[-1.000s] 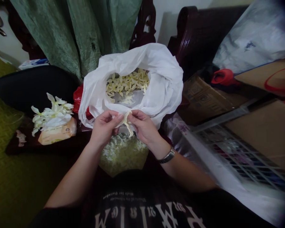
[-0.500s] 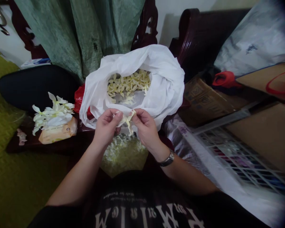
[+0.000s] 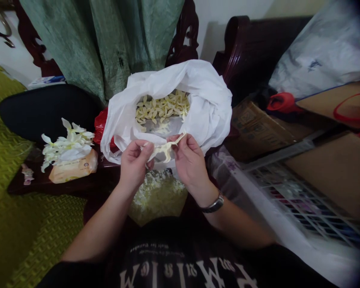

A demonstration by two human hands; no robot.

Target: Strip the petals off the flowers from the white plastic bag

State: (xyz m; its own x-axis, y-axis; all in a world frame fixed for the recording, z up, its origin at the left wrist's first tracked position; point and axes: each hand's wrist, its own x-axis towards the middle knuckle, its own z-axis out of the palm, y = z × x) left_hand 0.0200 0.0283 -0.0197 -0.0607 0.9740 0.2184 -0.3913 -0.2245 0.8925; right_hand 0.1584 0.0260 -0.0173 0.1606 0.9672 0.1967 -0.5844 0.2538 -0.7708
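Between my two hands, in front of the white plastic bag, is a limp cream-white flower [image 3: 166,149] with narrow petals. My left hand [image 3: 135,160] pinches its left end between thumb and fingers. On the other side my right hand [image 3: 189,160], with a watch on the wrist, grips a petal that points up and right. The open bag [image 3: 211,114] holds many pale yellow flower pieces [image 3: 165,106] and a few whiter ones nearer its front. Below my hands, more white flower pieces [image 3: 160,186] lie in a pale yellowish container, partly hidden by my arms.
At left, white flowers [image 3: 67,140] rest on an orange tissue pack [image 3: 75,168] on a dark wooden surface. A black cushion [image 3: 48,108] and a red bag [image 3: 100,126] are behind. A cardboard box [image 3: 258,124] and a white wire rack [image 3: 300,200] stand at right.
My right hand has moved slightly right and turned, drawing apart from my left. The flower is now stretched wider between them, with one petal raised.
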